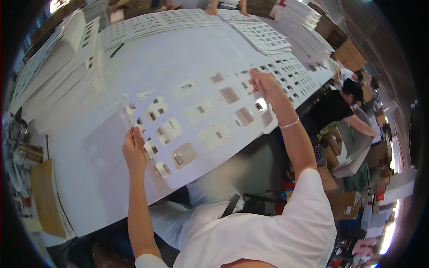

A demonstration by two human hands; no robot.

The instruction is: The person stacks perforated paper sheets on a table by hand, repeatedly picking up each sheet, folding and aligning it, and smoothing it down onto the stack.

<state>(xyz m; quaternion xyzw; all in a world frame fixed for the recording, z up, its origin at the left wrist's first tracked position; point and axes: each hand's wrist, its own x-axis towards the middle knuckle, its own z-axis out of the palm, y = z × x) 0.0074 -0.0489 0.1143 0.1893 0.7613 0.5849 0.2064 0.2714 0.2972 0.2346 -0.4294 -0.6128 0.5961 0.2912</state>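
Note:
A large white die-cut sheet (208,96) with rows of square cut-outs is held over the table in front of me, blurred in places. At its left edge my left hand (134,145) is closed, thumb and fingers pinching the sheet. My right hand (264,84) grips the sheet at its far right side, with the fingers closed and a bracelet on the wrist. Beyond my right hand lie more die-cut sheets (297,82) with small windows, partly under the held one.
The white table (91,178) carries stacks of sheets (67,58) at the left and die-cut sheets (156,27) along the back. A black pen (117,50) lies near them. Another person's hands (212,8) rest at the far edge. A co-worker in black (335,109) bends at the right.

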